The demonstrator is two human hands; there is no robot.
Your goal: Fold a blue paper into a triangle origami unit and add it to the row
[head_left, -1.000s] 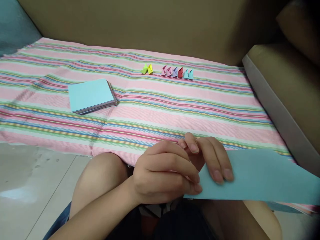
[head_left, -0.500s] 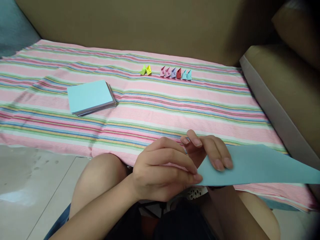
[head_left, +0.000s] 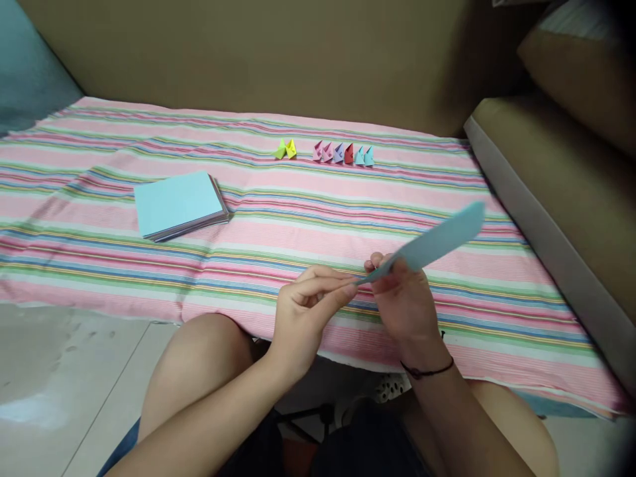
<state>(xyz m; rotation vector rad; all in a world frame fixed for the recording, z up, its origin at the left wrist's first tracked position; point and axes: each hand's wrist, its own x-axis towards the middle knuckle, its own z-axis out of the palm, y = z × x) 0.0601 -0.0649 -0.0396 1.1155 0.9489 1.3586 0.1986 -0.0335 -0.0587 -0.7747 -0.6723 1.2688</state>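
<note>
A light-blue sheet of paper [head_left: 442,240] is held up above the striped cloth, seen at a slant and tilted up to the right. My left hand [head_left: 309,311] pinches its lower left corner between thumb and fingers. Around the paper's lower part, my right hand [head_left: 410,301] is closed, with the thumb on the near side and some fingertips showing behind it. A dark cord bracelet circles the right wrist.
A stack of coloured paper [head_left: 179,204], light blue on top, lies on the striped cloth [head_left: 278,252] at left. Farther back stand two yellowish folded paper pieces [head_left: 285,150] and a row of several pink, purple, red and blue ones [head_left: 342,154]. A sofa armrest [head_left: 551,179] borders the right.
The light-blue paper has turned from lying nearly flat toward the right to slanting upward, almost edge-on. My right hand has moved from over the paper to gripping it from below.
</note>
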